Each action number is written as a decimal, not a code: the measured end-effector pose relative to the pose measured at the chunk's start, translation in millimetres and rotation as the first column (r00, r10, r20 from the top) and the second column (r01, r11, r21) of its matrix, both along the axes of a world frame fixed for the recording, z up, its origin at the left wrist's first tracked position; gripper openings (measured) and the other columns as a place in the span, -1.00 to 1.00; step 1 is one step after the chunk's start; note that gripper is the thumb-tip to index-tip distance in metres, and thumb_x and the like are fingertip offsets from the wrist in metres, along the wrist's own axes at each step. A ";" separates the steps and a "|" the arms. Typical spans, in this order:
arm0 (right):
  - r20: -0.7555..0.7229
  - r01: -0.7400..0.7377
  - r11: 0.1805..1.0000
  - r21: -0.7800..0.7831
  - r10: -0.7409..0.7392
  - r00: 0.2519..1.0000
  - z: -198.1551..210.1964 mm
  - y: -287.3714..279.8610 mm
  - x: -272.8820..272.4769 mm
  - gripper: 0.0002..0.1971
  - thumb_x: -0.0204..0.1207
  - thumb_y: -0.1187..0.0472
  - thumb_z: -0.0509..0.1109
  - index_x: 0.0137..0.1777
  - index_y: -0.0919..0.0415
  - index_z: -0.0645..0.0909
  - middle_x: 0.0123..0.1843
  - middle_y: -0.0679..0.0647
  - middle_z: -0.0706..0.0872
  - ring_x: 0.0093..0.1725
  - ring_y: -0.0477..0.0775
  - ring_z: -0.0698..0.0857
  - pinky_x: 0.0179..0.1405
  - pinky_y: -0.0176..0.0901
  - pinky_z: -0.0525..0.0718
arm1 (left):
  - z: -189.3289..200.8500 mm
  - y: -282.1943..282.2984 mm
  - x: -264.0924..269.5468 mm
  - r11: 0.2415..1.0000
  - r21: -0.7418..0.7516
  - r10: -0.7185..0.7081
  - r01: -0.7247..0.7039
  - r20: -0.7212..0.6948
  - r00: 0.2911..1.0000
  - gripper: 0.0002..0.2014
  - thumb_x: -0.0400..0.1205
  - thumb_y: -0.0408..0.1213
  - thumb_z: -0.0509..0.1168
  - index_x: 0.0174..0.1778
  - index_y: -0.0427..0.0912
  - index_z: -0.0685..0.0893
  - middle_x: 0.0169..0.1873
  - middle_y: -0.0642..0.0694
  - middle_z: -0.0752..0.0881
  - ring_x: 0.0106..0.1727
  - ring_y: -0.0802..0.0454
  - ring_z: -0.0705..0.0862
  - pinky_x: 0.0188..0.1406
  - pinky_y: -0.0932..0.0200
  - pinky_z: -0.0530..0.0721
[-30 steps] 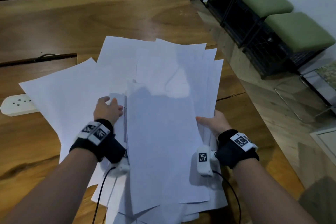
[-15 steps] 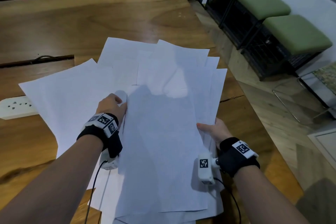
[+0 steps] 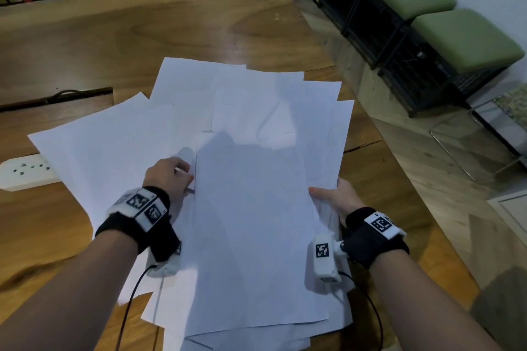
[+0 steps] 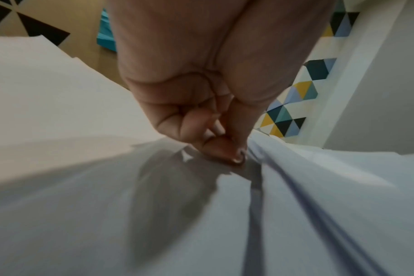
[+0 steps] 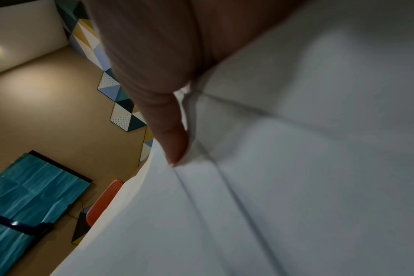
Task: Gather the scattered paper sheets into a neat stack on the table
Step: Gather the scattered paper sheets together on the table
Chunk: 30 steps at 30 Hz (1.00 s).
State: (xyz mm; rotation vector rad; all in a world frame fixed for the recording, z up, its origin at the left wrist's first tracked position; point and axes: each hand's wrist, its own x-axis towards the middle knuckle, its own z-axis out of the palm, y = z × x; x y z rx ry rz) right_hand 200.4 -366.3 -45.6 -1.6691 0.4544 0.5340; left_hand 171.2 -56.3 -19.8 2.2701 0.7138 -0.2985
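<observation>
No readable text, brand or number is showing anywhere. Only black-and-white square fiducial marker tags (image 3: 381,224) are sitting on the white wrist-worn camera blocks; white paper sheets (image 3: 251,208) are looking blank.

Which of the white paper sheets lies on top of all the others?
The long white paper sheet between the left hand and right hand: its whole face shows uncovered, while every other sheet is partly hidden.

Bare table (image 3: 199,23) beyond paper sheets (image 3: 248,208)

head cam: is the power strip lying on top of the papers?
No, the power strip sits on the table, its right end tucked under the paper sheets.
</observation>
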 end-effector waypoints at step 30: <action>-0.004 -0.103 0.994 0.048 0.103 0.995 -1.3 -8.6 0.3 -0.71 0.29 0.48 0.52 -0.06 0.18 0.64 0.02 0.21 0.76 0.07 0.25 0.73 0.28 0.18 0.62 | -10.0 -15.6 -11.3 0.951 0.188 0.239 -0.247 0.067 0.969 -0.40 0.62 -0.05 0.18 0.57 -0.10 0.19 0.50 -0.28 0.39 0.52 -0.31 0.30 0.46 -0.25 0.31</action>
